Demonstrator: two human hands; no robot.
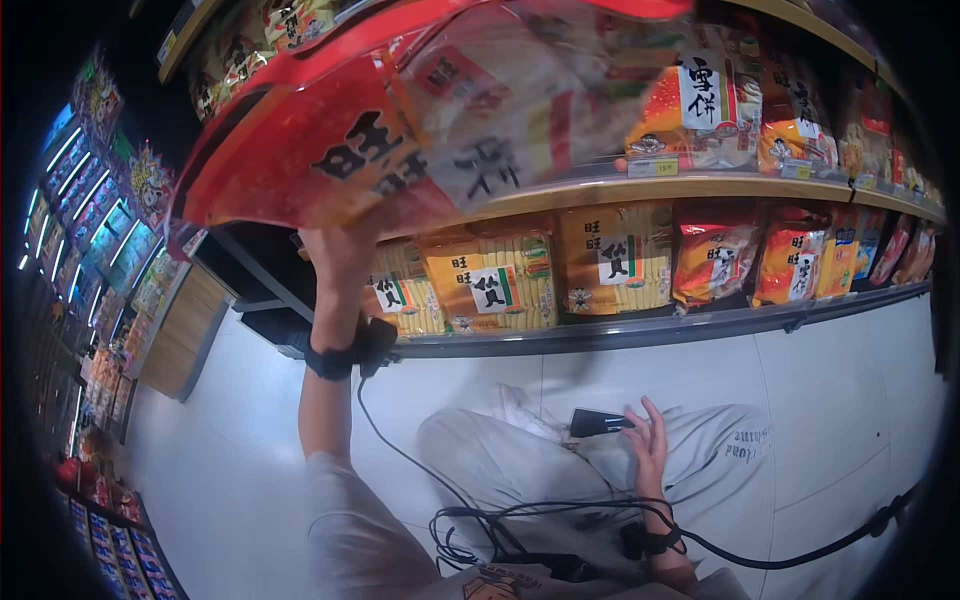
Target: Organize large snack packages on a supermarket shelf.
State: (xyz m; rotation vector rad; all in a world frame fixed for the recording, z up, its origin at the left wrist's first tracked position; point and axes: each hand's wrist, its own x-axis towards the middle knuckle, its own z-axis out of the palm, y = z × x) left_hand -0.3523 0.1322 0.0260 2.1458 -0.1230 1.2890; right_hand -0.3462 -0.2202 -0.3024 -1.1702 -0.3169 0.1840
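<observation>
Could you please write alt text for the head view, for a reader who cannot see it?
The left hand lifts a large red snack bag before store shelves of packaged snacks. The right hand rests on the person's knee beside a small black device.

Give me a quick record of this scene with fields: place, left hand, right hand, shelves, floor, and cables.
place: shop aisle, seen from a person crouched at low shelves
left hand: left hand raised, gripping a large red snack bag by its lower edge
right hand: right hand resting on the knee, fingers spread, beside a small dark device; whether it touches it is unclear
shelves: lower shelf lined with orange and red snack packs
floor: pale tiles
cables: black cable across the lap; black straps on both wrists
</observation>
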